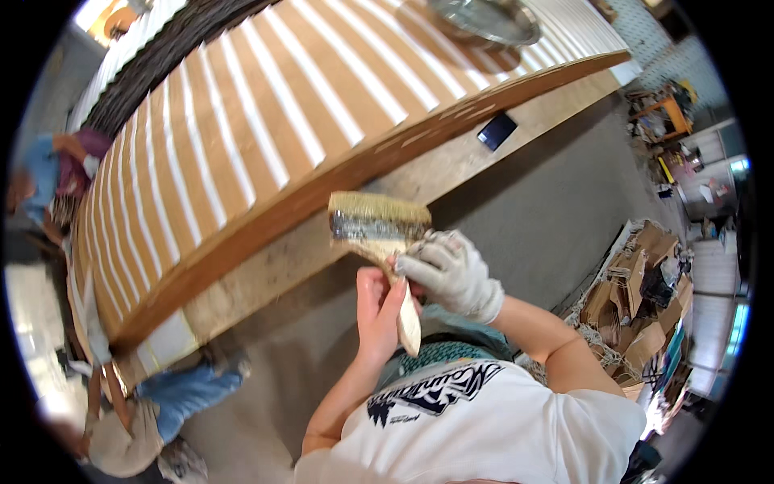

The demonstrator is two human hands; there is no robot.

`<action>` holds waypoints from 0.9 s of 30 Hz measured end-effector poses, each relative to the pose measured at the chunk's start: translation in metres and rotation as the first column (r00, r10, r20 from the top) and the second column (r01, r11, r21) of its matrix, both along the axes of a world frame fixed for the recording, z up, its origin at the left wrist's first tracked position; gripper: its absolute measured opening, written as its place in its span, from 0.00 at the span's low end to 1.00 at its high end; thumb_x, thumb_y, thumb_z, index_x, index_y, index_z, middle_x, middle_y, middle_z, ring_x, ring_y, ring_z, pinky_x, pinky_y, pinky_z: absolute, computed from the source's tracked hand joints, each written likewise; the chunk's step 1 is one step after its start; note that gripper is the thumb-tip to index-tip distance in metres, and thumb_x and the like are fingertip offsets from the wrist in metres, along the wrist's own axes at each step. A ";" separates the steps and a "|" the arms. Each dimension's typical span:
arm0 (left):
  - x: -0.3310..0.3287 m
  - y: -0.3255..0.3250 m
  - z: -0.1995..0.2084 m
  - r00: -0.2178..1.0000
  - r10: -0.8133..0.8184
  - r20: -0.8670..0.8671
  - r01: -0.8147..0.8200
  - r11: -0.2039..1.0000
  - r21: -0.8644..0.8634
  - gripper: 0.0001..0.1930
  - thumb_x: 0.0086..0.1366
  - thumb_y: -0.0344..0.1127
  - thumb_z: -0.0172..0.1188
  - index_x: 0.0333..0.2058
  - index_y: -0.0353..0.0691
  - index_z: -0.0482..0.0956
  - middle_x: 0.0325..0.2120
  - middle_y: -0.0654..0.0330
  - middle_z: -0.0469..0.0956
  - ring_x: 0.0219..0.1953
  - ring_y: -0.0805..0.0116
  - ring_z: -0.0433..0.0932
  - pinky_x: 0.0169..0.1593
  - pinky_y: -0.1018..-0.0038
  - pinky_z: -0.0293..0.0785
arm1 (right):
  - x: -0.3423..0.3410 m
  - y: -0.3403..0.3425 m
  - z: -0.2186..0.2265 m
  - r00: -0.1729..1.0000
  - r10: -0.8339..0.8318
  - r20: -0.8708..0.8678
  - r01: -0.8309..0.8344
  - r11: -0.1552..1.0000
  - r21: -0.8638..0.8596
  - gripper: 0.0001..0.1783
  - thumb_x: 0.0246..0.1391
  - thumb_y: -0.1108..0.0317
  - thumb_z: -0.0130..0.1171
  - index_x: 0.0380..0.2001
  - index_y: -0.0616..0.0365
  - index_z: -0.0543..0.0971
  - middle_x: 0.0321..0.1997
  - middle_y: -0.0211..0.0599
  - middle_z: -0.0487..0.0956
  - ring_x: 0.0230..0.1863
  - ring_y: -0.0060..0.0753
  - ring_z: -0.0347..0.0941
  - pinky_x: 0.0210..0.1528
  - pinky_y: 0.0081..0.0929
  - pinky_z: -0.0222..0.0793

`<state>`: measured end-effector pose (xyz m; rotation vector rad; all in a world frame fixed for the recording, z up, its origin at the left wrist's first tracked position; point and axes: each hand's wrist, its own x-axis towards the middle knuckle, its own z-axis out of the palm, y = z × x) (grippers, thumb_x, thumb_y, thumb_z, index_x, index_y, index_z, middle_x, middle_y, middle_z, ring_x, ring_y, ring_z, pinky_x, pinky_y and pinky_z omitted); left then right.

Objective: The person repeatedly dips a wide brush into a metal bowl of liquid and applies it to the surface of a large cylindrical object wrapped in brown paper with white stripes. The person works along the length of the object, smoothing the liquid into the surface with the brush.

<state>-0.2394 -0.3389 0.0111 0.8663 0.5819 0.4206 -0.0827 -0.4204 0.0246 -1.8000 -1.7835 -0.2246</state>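
A wide flat brush (pixel 377 229) with pale bristles, a dark metal band and a light wooden handle is held up in front of my chest, bristles pointing away from me. My bare left hand (pixel 377 310) closes round the handle from the left. Coming in from the right, my right hand (pixel 453 274) wears a whitish knitted glove, and its fingers grip the brush by the handle's upper part, close to the band. Some of the gloved fingers are hidden behind the brush. Beyond it lies a thick stack of brown sheets (pixel 339 89) with white strips across it.
The stack rests on a wooden table (pixel 242 310); a dark phone (pixel 497 131) lies on its edge. A metal bowl (pixel 492 22) stands on the sheets. Two other people (pixel 129 431) are at the left. Torn cardboard (pixel 641 298) is heaped on the floor at right.
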 end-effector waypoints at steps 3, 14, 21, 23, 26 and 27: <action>0.048 0.007 0.005 0.991 -0.039 -0.127 0.049 0.996 0.078 0.12 0.72 0.28 0.53 0.47 0.38 0.60 0.40 0.56 0.73 0.38 0.70 0.78 0.39 0.73 0.77 | 0.050 0.015 -0.006 0.998 0.020 0.053 -0.026 0.994 0.106 0.28 0.42 0.54 0.62 0.51 0.46 0.78 0.39 0.28 0.77 0.38 0.36 0.75 0.40 0.37 0.72; 0.262 0.074 0.061 0.980 -0.191 0.060 0.142 0.877 0.459 0.19 0.68 0.24 0.59 0.55 0.37 0.67 0.33 0.65 0.71 0.32 0.80 0.70 0.38 0.81 0.70 | 0.351 0.091 0.047 0.983 -0.075 -0.170 0.130 0.932 0.339 0.11 0.48 0.70 0.65 0.37 0.54 0.81 0.36 0.34 0.80 0.34 0.33 0.77 0.35 0.29 0.73; 0.293 0.122 0.015 0.940 0.304 -0.158 -0.228 0.899 0.375 0.14 0.67 0.20 0.58 0.30 0.43 0.61 0.22 0.72 0.60 0.19 0.87 0.56 0.21 0.84 0.52 | 0.593 0.115 0.046 0.614 -0.683 -0.395 0.714 0.694 -0.089 0.24 0.56 0.49 0.63 0.44 0.60 0.83 0.42 0.53 0.83 0.45 0.51 0.79 0.50 0.39 0.72; 0.286 0.126 0.007 0.912 0.365 -0.188 -0.284 0.891 0.353 0.16 0.68 0.21 0.57 0.28 0.44 0.58 0.21 0.72 0.57 0.18 0.87 0.53 0.20 0.83 0.50 | 0.620 0.137 0.027 0.672 -0.710 -0.209 0.694 0.703 -0.155 0.24 0.55 0.49 0.62 0.43 0.59 0.83 0.45 0.54 0.82 0.49 0.54 0.77 0.53 0.42 0.71; 0.282 0.127 0.004 0.845 0.457 -0.278 -0.339 0.860 0.382 0.19 0.70 0.23 0.56 0.26 0.44 0.55 0.20 0.72 0.54 0.17 0.87 0.51 0.17 0.82 0.49 | 0.641 0.155 0.004 0.647 -0.761 -0.034 0.724 0.628 -0.285 0.23 0.56 0.50 0.61 0.41 0.59 0.83 0.45 0.55 0.81 0.51 0.55 0.76 0.54 0.44 0.70; 0.281 0.126 0.003 0.823 0.477 -0.310 -0.351 0.855 0.382 0.19 0.70 0.23 0.56 0.25 0.44 0.55 0.20 0.72 0.54 0.17 0.87 0.50 0.17 0.82 0.48 | 0.648 0.155 -0.010 0.667 -0.742 -0.070 0.705 0.659 -0.263 0.23 0.56 0.50 0.60 0.41 0.59 0.83 0.45 0.55 0.81 0.51 0.55 0.76 0.54 0.44 0.70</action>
